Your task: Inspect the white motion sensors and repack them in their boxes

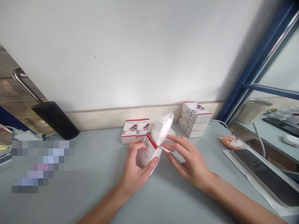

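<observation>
My left hand [135, 166] is closed round a small white carton with a red band [148, 149], held tilted above the grey table [93, 193]. A white item in clear plastic wrap [162, 127] sticks out of the carton's open top. My right hand [187, 158] is beside it, fingers spread and mostly straight, fingertips touching the carton's open flap and the wrapped item. Behind my hands, two matching red-and-white cartons [135, 130] lie side by side against the wall base. A stack of three more cartons [193, 119] stands to the right.
A black cylinder with a metal handle [54, 119] leans at the back left. A phone [266, 175] lies on white paper at the right, near a small orange fox-shaped item [231, 142] and a white cable. A blue frame [254, 65] borders the right.
</observation>
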The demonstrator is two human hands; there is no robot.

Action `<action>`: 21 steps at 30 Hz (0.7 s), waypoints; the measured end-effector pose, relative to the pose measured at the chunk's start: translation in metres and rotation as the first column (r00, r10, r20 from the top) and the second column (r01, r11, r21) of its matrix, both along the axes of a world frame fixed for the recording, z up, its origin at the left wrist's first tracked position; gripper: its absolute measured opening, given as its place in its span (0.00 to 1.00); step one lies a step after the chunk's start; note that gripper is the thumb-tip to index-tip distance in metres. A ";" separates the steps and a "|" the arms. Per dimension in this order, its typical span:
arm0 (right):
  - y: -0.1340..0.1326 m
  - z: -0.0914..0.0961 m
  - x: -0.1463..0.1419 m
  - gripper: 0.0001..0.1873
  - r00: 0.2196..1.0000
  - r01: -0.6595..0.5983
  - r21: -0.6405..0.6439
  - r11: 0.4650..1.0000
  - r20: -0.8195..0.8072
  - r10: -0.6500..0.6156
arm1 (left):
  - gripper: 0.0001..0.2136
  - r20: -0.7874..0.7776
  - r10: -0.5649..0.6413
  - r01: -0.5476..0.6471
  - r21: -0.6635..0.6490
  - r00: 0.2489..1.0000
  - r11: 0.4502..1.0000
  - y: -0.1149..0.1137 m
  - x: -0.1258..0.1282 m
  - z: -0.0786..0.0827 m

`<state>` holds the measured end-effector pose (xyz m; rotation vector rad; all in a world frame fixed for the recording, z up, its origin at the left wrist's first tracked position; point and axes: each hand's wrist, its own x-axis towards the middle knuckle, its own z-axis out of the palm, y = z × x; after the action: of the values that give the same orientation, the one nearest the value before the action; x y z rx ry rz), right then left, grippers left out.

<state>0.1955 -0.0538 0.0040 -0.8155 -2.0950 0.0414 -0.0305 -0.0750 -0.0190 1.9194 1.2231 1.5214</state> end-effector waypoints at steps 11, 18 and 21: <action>-0.004 0.002 -0.002 0.38 0.994 -0.055 -0.220 0.974 -0.109 0.032 | 0.13 -0.006 -0.003 0.003 -0.016 1.000 1.000 0.002 -0.002 0.003; -0.002 0.008 0.000 0.30 0.996 0.034 -0.152 0.988 -0.074 -0.046 | 0.17 -0.033 0.037 -0.037 -0.008 0.999 0.999 0.003 -0.001 0.007; -0.003 0.010 0.000 0.24 0.993 0.052 -0.162 0.985 -0.095 -0.068 | 0.19 -0.015 0.032 -0.033 -0.042 0.999 0.999 0.004 -0.001 0.008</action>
<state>0.1955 -0.0565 0.0144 -0.9522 -1.9899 0.2160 -0.0313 -0.0711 -0.0115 1.8951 1.2883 1.4884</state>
